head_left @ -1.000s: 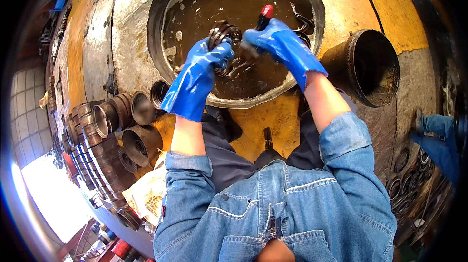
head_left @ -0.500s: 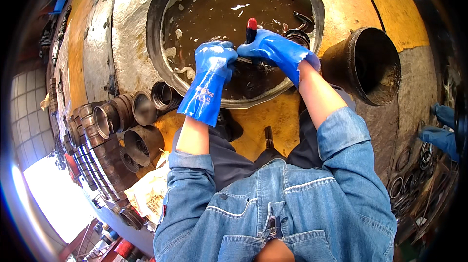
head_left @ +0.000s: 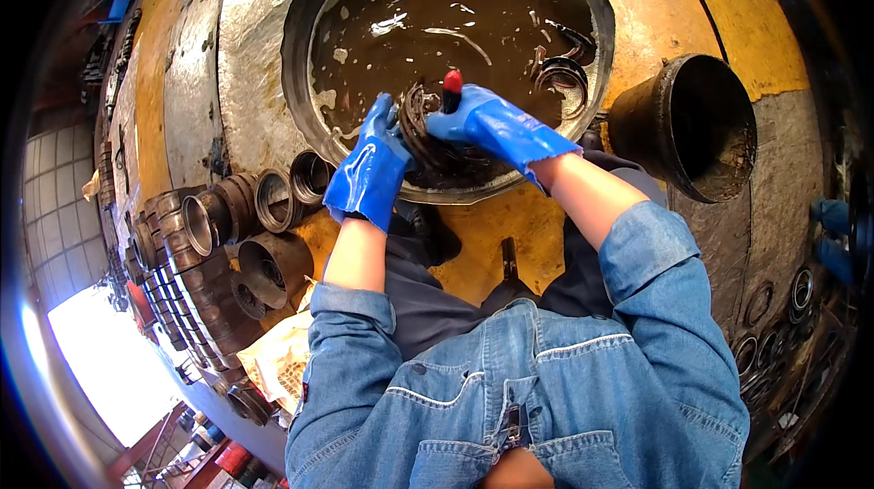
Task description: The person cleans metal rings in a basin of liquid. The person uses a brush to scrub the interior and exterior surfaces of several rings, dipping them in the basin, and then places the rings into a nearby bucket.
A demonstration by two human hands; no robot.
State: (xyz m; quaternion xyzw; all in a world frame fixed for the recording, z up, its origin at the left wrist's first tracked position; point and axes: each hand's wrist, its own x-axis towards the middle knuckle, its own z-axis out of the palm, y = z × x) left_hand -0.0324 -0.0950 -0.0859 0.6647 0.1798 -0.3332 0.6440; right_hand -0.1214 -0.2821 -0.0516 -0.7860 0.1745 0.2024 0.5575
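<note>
Both my hands wear long blue rubber gloves and are over the near part of a round metal tub (head_left: pixel 299 61) of murky brown liquid. My left hand (head_left: pixel 371 159) holds the left side of a dark, wet metal ring (head_left: pixel 416 117), its fingers curled at the edge. In my right hand (head_left: pixel 478 125) is a tool with a black, red-ended handle (head_left: pixel 452 86), standing up out of the fist beside the ring. The tool's working end is hidden, and so is the ring's lower part. Dark curved metal pieces (head_left: pixel 563 73) lie partly sunk at the tub's right side.
A dark, oily bucket (head_left: pixel 642 120) lies tilted right of the tub, mouth facing right. Cylindrical metal parts (head_left: pixel 276 266) crowd the floor at left, near a crumpled paper sack (head_left: pixel 278 348). Several rings (head_left: pixel 801 290) lie at far right, below someone's blue-clad limb (head_left: pixel 830 216).
The dark ring has come up into view between my hands. My left hand has turned and opened its grip sideways; my right hand, with the tool, has shifted left and lower.
</note>
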